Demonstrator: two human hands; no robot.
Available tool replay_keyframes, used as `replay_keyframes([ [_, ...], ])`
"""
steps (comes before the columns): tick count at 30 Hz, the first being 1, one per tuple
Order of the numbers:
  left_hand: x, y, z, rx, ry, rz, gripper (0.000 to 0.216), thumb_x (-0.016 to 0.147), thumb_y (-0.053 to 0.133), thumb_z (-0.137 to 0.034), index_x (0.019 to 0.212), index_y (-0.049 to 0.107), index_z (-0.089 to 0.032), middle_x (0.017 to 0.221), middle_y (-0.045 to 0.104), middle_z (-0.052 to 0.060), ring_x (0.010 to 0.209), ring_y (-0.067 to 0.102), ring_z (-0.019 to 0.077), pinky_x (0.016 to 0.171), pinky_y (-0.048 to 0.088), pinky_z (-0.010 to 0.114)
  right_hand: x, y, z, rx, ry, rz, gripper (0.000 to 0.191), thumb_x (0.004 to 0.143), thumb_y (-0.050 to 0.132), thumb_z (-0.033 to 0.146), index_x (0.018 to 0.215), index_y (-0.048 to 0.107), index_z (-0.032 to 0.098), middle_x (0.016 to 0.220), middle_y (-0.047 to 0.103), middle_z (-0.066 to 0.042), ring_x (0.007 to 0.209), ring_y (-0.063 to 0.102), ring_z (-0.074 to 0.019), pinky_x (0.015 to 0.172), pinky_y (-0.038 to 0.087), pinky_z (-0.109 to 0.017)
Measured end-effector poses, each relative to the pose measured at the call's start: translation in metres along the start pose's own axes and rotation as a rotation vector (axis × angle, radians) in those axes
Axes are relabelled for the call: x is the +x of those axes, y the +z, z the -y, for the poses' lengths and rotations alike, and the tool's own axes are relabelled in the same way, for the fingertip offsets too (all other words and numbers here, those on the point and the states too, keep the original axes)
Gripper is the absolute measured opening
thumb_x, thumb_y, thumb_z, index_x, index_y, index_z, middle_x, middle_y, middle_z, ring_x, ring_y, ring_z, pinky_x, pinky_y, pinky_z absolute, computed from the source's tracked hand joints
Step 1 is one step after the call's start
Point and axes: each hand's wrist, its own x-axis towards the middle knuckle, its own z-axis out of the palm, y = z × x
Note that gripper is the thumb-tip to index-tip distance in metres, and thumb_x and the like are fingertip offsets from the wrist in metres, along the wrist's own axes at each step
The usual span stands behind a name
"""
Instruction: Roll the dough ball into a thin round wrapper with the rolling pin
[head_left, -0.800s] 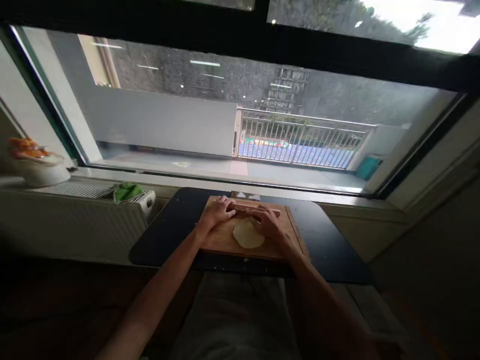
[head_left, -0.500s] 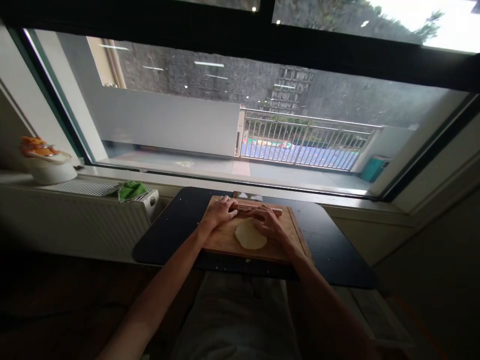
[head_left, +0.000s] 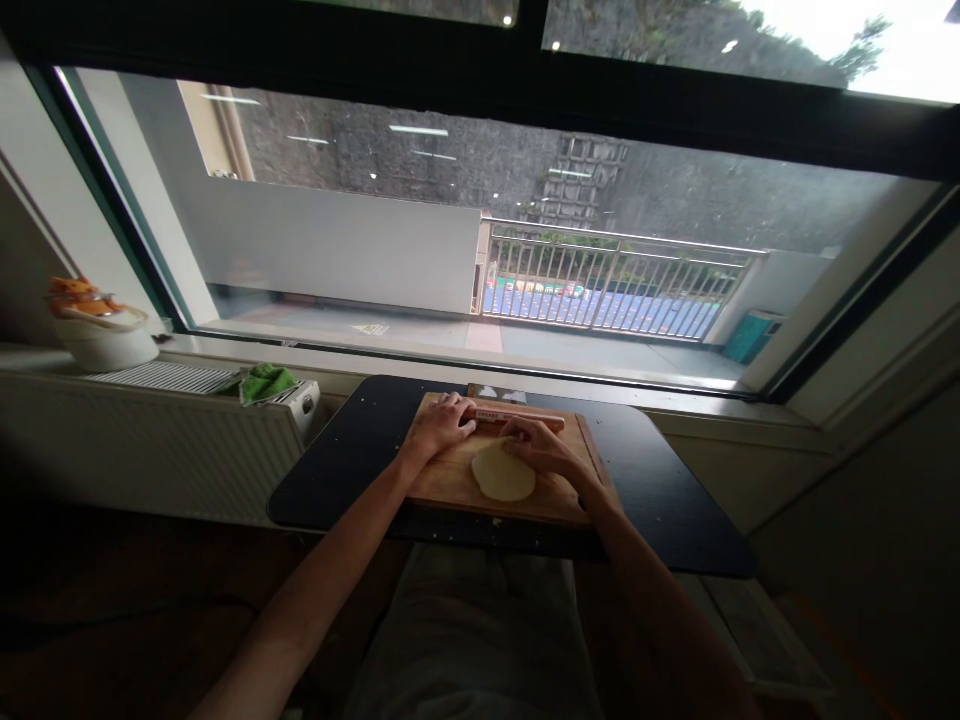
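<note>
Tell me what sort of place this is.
Probably a room in a home or flat, used here for cooking. A dark table stands under a big window beside a radiator; on it, a wooden board holds a dough disc, with both hands on a rolling pin.

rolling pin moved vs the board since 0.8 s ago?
Cannot tell. The rolling pin lies near the far edge of the cutting board in every frame; the small pixel shifts match the camera's own drift.
</note>
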Motion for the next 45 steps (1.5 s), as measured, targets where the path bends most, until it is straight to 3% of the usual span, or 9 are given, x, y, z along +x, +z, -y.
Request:
replay_keyframes([
  [8, -0.001, -0.005, -0.006, 0.026, -0.015, 0.046, 0.034, 0.097, 0.063, -0.038, 0.129, 0.068, -0.027, 0.128, 0.066, 0.009, 0.122, 0.06, 0.0274, 0.108, 0.049, 0.04, 0.018, -0.021, 0.05, -0.179, -0.148, -0.249, 0.015, 0.099, 0.066, 0.033, 0.103, 0.076, 0.022, 0.104, 0.078, -0.007, 0.093, 0.07, -0.021, 0.081, 0.056, -0.032],
  [11, -0.001, -0.005, -0.007, 0.033, -0.019, 0.043, 0.033, 0.098, 0.062, -0.039, 0.128, 0.068, -0.027, 0.128, 0.066, 0.009, 0.124, 0.059, 0.028, 0.11, 0.048, 0.041, 0.006, -0.015, 0.06, -0.377, -0.203, -0.189, 0.014, 0.101, 0.064, 0.022, 0.105, 0.077, 0.024, 0.111, 0.078, -0.007, 0.097, 0.071, -0.0205, 0.087, 0.054, -0.033],
  [16, -0.002, -0.003, -0.005, 0.025, 0.005, 0.02, 0.033, 0.099, 0.062, -0.041, 0.129, 0.066, -0.027, 0.129, 0.066, 0.008, 0.121, 0.061, 0.0262, 0.112, 0.047, 0.04, -0.024, 0.007, 0.044, -0.494, -0.196, 0.092, 0.019, 0.095, 0.068, 0.011, 0.098, 0.079, 0.026, 0.107, 0.079, -0.003, 0.101, 0.073, -0.0206, 0.094, 0.053, -0.032],
  [26, 0.0, 0.002, -0.001, 0.044, 0.019, 0.01, 0.035, 0.102, 0.06, -0.042, 0.13, 0.067, -0.022, 0.13, 0.067, 0.012, 0.122, 0.061, 0.028, 0.112, 0.046, 0.042, -0.045, -0.011, 0.038, -0.401, -0.128, 0.159, 0.023, 0.092, 0.064, 0.014, 0.1, 0.081, 0.027, 0.108, 0.08, -0.005, 0.104, 0.073, -0.0238, 0.101, 0.054, -0.039],
  [28, 0.0, 0.002, -0.001, 0.037, 0.026, 0.003, 0.033, 0.102, 0.062, -0.041, 0.129, 0.067, -0.023, 0.131, 0.068, 0.011, 0.125, 0.06, 0.0276, 0.113, 0.045, 0.041, -0.042, -0.018, 0.033, -0.393, -0.114, 0.113, 0.019, 0.094, 0.067, 0.021, 0.104, 0.082, 0.028, 0.112, 0.081, -0.006, 0.108, 0.073, -0.0257, 0.106, 0.053, -0.042],
  [30, 0.0, 0.002, -0.001, 0.028, 0.026, -0.002, 0.029, 0.102, 0.062, -0.039, 0.126, 0.068, -0.025, 0.132, 0.068, 0.01, 0.126, 0.06, 0.0261, 0.115, 0.044, 0.04, -0.034, -0.026, 0.022, -0.47, -0.072, -0.048, 0.021, 0.099, 0.065, 0.03, 0.11, 0.082, 0.028, 0.117, 0.08, -0.008, 0.115, 0.07, -0.0288, 0.111, 0.049, -0.047],
  [33, 0.0, 0.001, -0.003, 0.027, 0.015, -0.012, 0.026, 0.104, 0.06, -0.039, 0.124, 0.068, -0.025, 0.131, 0.069, 0.009, 0.124, 0.061, 0.0248, 0.113, 0.045, 0.038, -0.016, -0.034, 0.002, -0.622, 0.061, -0.204, 0.032, 0.107, 0.053, 0.034, 0.122, 0.08, 0.028, 0.122, 0.079, -0.009, 0.115, 0.068, -0.0297, 0.106, 0.051, -0.046],
  [39, 0.004, 0.0, -0.006, 0.054, -0.005, -0.054, 0.031, 0.11, 0.046, -0.038, 0.109, 0.073, -0.024, 0.118, 0.075, 0.008, 0.111, 0.067, 0.0237, 0.104, 0.049, 0.037, 0.023, -0.035, -0.028, -0.598, 0.135, -0.178, 0.028, 0.106, 0.057, 0.036, 0.109, 0.081, 0.023, 0.11, 0.08, -0.01, 0.095, 0.07, -0.0251, 0.087, 0.05, -0.034],
  [45, 0.005, -0.007, -0.007, 0.083, -0.041, -0.113, 0.035, 0.11, 0.046, -0.036, 0.096, 0.074, -0.02, 0.105, 0.077, 0.01, 0.098, 0.069, 0.0244, 0.094, 0.051, 0.037, 0.04, -0.025, -0.029, -0.681, 0.198, -0.24, 0.035, 0.105, 0.05, 0.032, 0.089, 0.077, 0.019, 0.086, 0.076, -0.007, 0.074, 0.061, -0.0177, 0.069, 0.037, -0.027],
])
